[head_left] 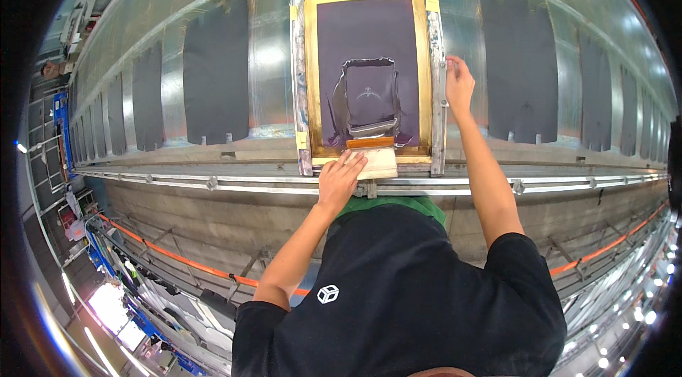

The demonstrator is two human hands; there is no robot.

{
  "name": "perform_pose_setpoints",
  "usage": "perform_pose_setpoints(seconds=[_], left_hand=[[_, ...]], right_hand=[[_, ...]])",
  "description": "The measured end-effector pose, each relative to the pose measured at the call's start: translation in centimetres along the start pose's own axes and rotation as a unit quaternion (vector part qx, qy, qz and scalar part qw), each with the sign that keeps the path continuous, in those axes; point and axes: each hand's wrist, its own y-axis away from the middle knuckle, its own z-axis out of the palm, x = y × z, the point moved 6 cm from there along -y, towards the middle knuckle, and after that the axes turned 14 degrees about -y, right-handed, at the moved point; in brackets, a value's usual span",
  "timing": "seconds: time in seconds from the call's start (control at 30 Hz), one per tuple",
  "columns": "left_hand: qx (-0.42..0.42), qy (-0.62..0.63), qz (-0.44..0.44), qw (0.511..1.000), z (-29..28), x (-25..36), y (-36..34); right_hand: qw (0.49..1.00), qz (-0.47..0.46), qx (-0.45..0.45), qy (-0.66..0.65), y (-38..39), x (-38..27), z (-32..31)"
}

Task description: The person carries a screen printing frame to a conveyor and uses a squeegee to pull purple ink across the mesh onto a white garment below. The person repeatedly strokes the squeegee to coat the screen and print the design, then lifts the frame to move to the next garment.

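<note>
At frame [299,86], left hand [342,181] gripping squeegee [382,164], right hand [460,84] curled at rail [438,121], grip unclear

Wearer has on a black shirt [426,285]; left sleeve [257,327] and right sleeve [518,256] are short, same black. White six-sided, cube-like mark [327,294] sits toward the shirt's left edge. Green cloth [426,204] shows past its lower edge. Left hand [342,178] and right hand [460,84] are bare.

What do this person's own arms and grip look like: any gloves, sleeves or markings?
The left grip and right grip are human hands without gloves. The forearms are bare, with no cables visible. Above them come short black sleeves, part of a black T-shirt with a white hexagonal emblem.
</note>
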Motion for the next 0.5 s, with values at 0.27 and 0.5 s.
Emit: perform_pose_setpoints(seconds=[0.27, 0.5], left_hand=[[0.058, -0.004, -0.047, 0.997, -0.2, -4.6, -8.3], [0.085, 0.076, -0.041, 0.993, -2.4, -7.9, -17.9]], right_hand=[[0.934, -0.253, -0.129, 0.217, 1.8, -8.5, 0.7], [0.883, -0.246, -0.332, 0.224, 5.3, -11.5, 9.2]])
